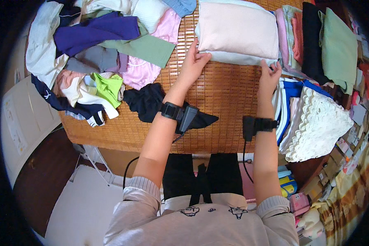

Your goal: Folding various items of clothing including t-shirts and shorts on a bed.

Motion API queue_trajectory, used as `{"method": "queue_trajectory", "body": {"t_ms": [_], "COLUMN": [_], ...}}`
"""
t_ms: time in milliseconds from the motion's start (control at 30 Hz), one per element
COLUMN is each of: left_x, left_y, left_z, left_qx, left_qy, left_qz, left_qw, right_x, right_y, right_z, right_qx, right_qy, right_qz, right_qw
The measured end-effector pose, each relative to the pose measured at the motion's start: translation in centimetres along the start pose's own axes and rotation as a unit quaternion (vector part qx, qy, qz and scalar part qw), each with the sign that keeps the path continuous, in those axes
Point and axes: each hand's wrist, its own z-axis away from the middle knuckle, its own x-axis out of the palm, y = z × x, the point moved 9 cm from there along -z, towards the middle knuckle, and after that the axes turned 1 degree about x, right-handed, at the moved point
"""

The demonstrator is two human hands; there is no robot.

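A folded pale pink garment lies flat on top of a folded pale blue-white cloth at the far middle of the table. My left hand is at their near left corner, thumb and fingers spread and touching the edge. At the near right corner my right hand has its fingers apart, the tips against the cloth's edge. Neither hand has anything gripped in it. Black straps with small devices sit on both wrists. A crumpled black garment lies partly beneath my left forearm.
The slatted bamboo mat covers the table. A loose heap of clothes, including a purple garment and a lime green piece, fills the left. Folded stacks stand at the right, with a green cloth and white lace.
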Motion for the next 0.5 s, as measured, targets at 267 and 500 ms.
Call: {"method": "queue_trajectory", "body": {"t_ms": [267,500], "left_x": [1.8,3.3], "left_y": [-0.7,-0.6], "left_z": [-2.0,-2.0], "left_qx": [-0.110,-0.080], "left_qy": [0.082,0.061], "left_qz": [0.111,0.212], "left_qw": [0.984,0.972], "right_x": [2.2,1.3], "right_y": [0.7,-3.1], "right_z": [-5.0,-5.1], "right_qx": [0.183,0.058], "right_qy": [-0.070,-0.071], "right_qz": [-0.122,-0.290], "right_qw": [0.973,0.953]}}
